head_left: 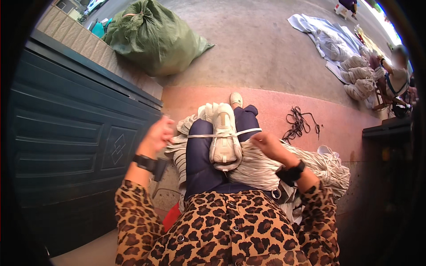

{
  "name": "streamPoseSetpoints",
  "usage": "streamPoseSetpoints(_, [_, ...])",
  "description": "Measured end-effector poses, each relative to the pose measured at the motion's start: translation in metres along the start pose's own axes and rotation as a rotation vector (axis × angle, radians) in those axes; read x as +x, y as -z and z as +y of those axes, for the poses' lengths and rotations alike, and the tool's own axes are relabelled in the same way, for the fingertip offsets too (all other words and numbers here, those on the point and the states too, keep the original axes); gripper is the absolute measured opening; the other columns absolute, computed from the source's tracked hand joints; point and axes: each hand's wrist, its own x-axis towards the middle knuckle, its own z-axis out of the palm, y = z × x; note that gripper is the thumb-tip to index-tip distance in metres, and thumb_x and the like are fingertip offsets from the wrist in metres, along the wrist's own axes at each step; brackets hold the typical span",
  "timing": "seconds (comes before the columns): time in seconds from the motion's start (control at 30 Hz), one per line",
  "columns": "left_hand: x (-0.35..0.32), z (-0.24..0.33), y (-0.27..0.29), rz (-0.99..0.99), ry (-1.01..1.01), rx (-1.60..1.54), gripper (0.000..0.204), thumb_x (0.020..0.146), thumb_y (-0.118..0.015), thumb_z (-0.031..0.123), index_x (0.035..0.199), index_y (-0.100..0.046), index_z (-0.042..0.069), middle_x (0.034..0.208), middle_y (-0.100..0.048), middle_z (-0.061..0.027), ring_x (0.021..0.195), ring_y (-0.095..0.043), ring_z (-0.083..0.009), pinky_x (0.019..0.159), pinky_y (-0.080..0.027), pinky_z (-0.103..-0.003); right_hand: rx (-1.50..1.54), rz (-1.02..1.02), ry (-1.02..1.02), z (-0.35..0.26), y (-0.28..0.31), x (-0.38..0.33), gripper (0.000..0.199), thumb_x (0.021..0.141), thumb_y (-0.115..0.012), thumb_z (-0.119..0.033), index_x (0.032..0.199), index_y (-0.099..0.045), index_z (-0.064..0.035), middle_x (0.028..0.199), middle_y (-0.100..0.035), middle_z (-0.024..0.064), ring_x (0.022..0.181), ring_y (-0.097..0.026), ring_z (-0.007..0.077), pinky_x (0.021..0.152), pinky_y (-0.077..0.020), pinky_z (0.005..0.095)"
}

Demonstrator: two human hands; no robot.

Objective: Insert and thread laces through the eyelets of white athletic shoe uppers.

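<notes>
A cream lace-up shoe (225, 148) rests lengthwise between my thighs, toe pointing away from me. Its pale shoelace (202, 136) stretches out to both sides across my dark trousers. My left hand (159, 134) is raised left of my knee with curled, slightly blurred fingers. Close to the lace's right end, my right hand (269, 146) has bent fingers, their tips drawn together. Whether either hand grips the lace cannot be made out. Beneath and beside my right hand lies a large bundle of off-white laces (253, 170). More pale laces (179, 153) hang by my left thigh.
A dark panelled door (66, 137) stands close on my left. Ahead sits a bulging green sack (153, 40). Black cord (298, 124) lies tangled on the pink floor. Off-white bundles (357, 73) and pale cloth (310, 26) lie far right, near a seated person (398, 77).
</notes>
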Motion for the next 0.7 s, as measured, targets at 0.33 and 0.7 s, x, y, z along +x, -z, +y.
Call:
streamPoseSetpoints(0.33, [0.003, -0.064, -0.093, -0.167, -0.145, 0.625, 0.023, 0.089, -0.051, 0.021, 0.086, -0.062, 0.001, 0.069, -0.057, 0.0013, 0.056, -0.047, -0.0053, 0.052, -0.041, -0.019, -0.543, 0.273, 0.213, 0.006, -0.051, 0.03, 0.008, 0.075, -0.053, -0.01, 0.07, -0.057, -0.0056, 0.073, -0.054, 0.0088, 0.075, -0.049, 0.0286, 0.067, -0.0381, 0.0404])
streamPoseSetpoints(0.7, [0.01, -0.092, -0.092, 0.158, -0.889, 1.176, 0.01, 0.077, -0.059, 0.013, 0.079, -0.064, 0.004, 0.074, -0.06, -0.0104, 0.075, -0.051, -0.0303, 0.071, -0.042, -0.038, -0.971, 0.137, 0.425, -0.013, -0.051, 0.034, 0.006, 0.071, -0.052, -0.008, 0.077, -0.053, -0.0066, 0.073, -0.055, 0.0059, 0.076, -0.05, 0.0203, 0.074, -0.033, 0.036])
